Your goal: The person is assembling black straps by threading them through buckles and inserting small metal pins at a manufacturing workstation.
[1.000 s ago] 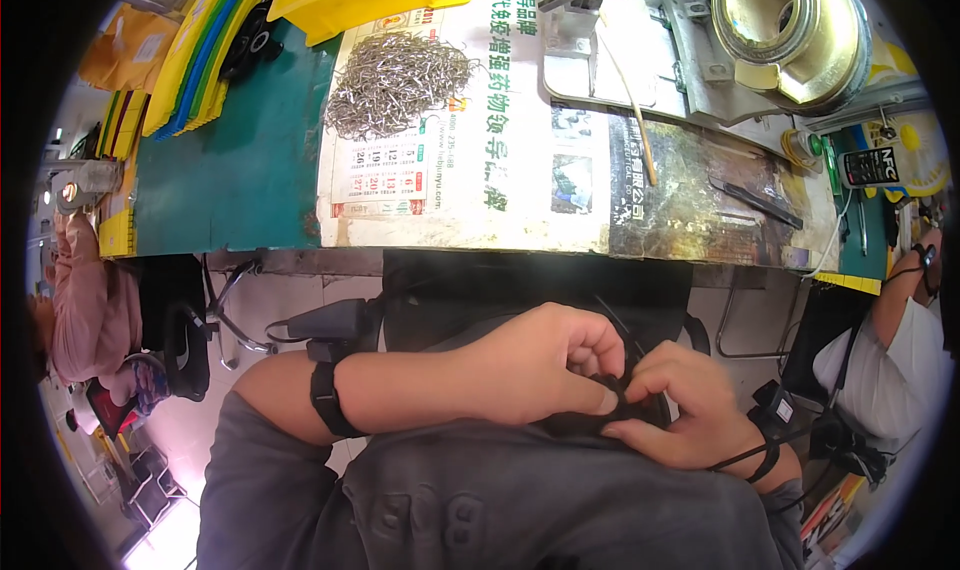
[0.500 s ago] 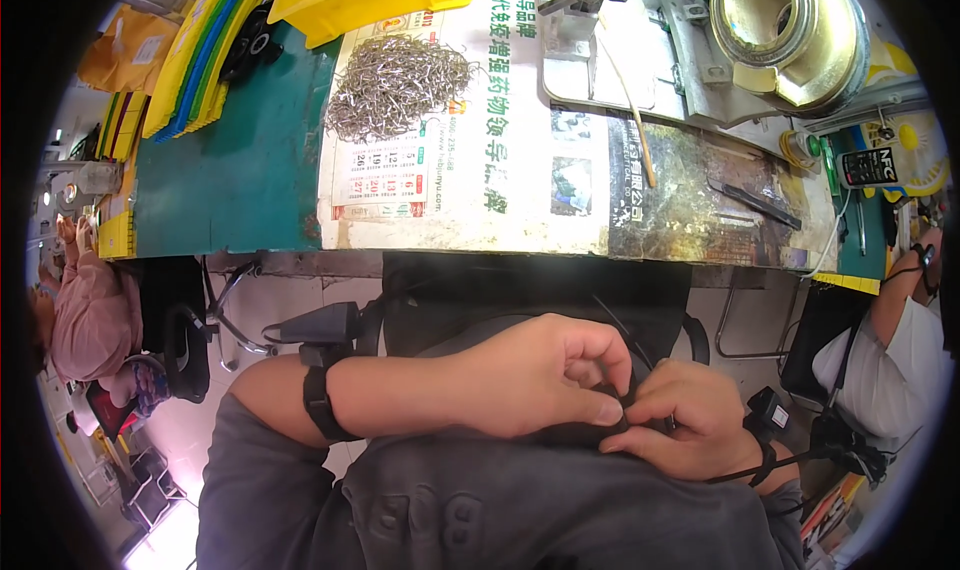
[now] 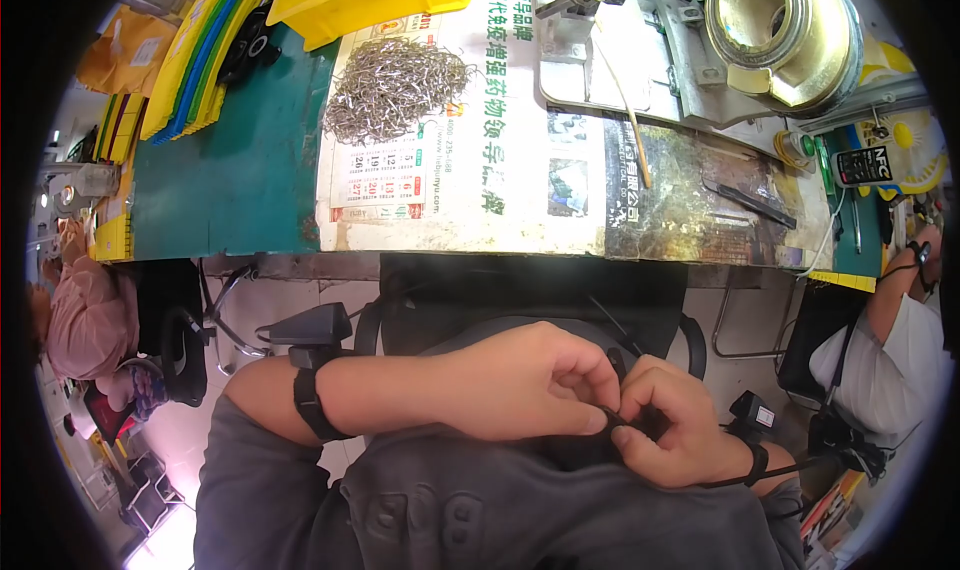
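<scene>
Green matting covers the counter (image 3: 230, 185), with a worn printed paper sheet (image 3: 480, 160) spread across its middle. On the far right sits a big brass-coloured reel (image 3: 775, 25) on a grey metal fixture, on the far left a yellow bin (image 3: 365, 0) beside stacked coloured folders, and between them, on the paper, a heap of small metal clips (image 3: 395, 85). Other people sit at both edges of the view, well apart from the work.

Below the counter's edge, over the lap, the left hand (image 3: 530, 380) and right hand (image 3: 680, 425) meet. Each wrist carries a black strap. Both sets of fingers are pinched shut on a thin black cord (image 3: 612, 422), which lies between the fingertips, just above the dark grey garment. It looks as though the cord is being threaded or knotted; the step seems partway along. Any following move would call for a steady pinch on one side while the other works the end through, all by touch, since the knuckles hide the cord's tip.
</scene>
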